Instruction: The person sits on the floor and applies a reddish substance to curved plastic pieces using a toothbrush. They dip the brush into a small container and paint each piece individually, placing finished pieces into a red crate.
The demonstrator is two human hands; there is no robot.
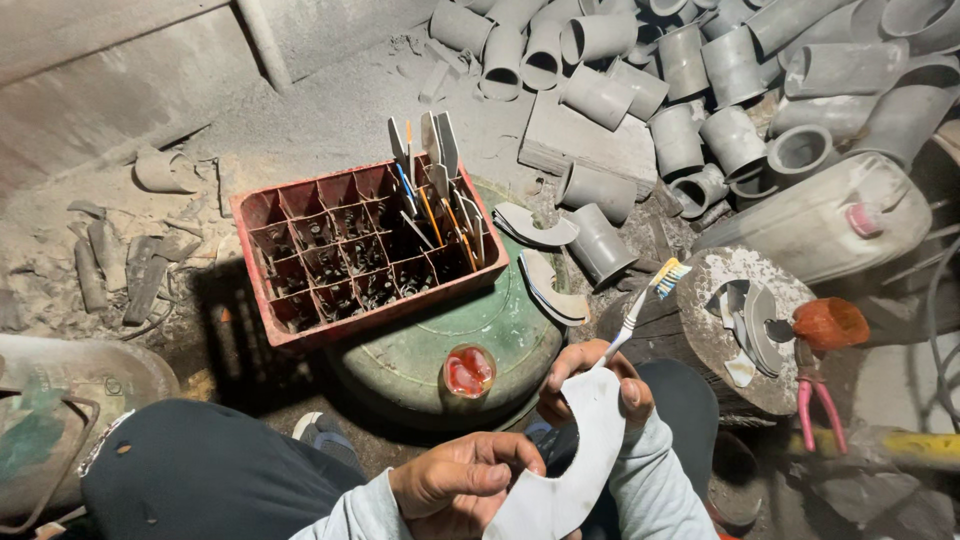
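While seated amid grey pipe fittings [700, 90], worker grips curved grey cut piece [575, 450] over lap, left hand [455, 485] closed on lower edge. Right hand [590, 385] pinches toothbrush [640, 305], bristles raised. Red paste pot [469, 371] sits on green lid [500, 330] beside red crate [365, 250]. Likely brushing stage; next stroke needs steady hold.

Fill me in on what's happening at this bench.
A seated person holds a curved grey cut-out in the left hand, with the right hand gripping its upper edge and a toothbrush. A small red-filled cup sits on a green drum beside a red crate of tools. Grey pipe fittings are piled behind.
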